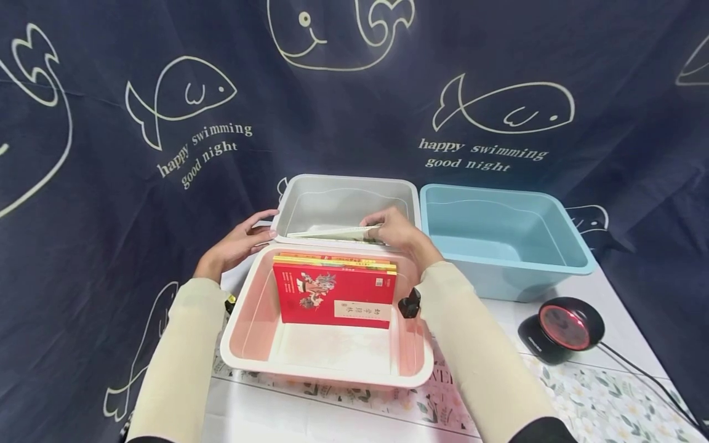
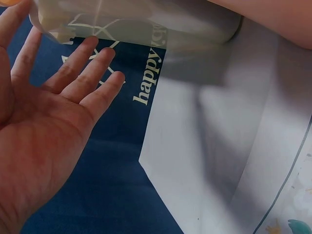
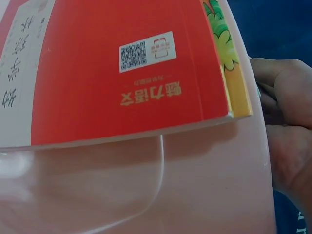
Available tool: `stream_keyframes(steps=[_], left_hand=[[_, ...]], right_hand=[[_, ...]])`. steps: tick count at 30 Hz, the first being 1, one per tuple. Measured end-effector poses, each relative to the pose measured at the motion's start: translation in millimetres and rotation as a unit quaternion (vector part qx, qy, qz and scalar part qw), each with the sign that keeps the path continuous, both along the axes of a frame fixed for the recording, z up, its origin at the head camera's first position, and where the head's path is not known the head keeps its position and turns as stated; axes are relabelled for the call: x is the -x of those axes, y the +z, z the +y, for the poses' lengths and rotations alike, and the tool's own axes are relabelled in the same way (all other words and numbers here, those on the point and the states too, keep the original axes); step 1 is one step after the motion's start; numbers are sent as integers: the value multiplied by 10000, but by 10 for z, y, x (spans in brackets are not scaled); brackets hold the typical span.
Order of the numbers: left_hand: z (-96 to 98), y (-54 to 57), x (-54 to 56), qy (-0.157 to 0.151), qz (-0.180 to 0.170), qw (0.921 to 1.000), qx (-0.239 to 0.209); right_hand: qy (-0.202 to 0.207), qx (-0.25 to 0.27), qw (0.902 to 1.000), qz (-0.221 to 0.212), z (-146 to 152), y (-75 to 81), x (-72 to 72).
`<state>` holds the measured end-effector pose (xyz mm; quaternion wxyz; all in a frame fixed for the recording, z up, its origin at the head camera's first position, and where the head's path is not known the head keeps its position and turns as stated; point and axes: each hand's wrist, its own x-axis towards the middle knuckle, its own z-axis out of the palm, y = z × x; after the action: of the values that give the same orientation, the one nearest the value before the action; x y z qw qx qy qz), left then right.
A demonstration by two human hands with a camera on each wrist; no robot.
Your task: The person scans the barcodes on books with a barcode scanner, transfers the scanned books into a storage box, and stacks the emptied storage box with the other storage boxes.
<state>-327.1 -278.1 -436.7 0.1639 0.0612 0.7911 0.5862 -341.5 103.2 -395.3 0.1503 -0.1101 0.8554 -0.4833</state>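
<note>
In the head view my right hand (image 1: pixel 394 229) pinches the right end of a thin, pale-edged book (image 1: pixel 332 234) inside the grey bin (image 1: pixel 349 183), along its near wall. My left hand (image 1: pixel 239 242) is at that bin's left rim with its fingers extended; the left wrist view shows its palm and spread fingers. Nearer me, a pink bin (image 1: pixel 327 374) holds a red book (image 1: pixel 332 301) standing upright, with several yellow-edged books (image 1: pixel 354 263) behind it. The right wrist view shows the red cover up close; the pink wall partly hides my right fingers there.
A blue bin (image 1: pixel 493 271) stands right of the grey one. In front of it, a black round device (image 1: pixel 564 329) glows red, its cable (image 1: pixel 642 372) trailing right across the flower-patterned tabletop (image 1: pixel 587 400). A dark blue fish-print cloth (image 1: pixel 343 123) hangs behind the bins.
</note>
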Motion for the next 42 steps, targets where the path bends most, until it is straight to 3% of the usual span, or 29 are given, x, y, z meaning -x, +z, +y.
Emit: stream_keyframes(steps=[12,20,24,28,34,38,42], left_hand=[[-9,-2,9,18,-30,10000,29],[4,12,1,8,-17,10000,19],[18,18,-19,42,-26,10000,-70],[13,10,-26,65,-47,9999,-133],[-18,-1,-10,30,-28,10000,-74],[-14,-6,-2,13,-14,10000,-66],[-7,-15,11,24,-27,10000,-79]], right_hand=[[323,-464,9955,-761,1,59,-11],[194,-248,9938,-1063,4,67,10],[212,-340,9959,-808,-12,76,21],[65,-38,9987,-497,-28,136,2],[249,664,9974,131,16,484,-71],[250,861,9949,458,118,751,-229],[200,796,9943,673,253,876,-428]])
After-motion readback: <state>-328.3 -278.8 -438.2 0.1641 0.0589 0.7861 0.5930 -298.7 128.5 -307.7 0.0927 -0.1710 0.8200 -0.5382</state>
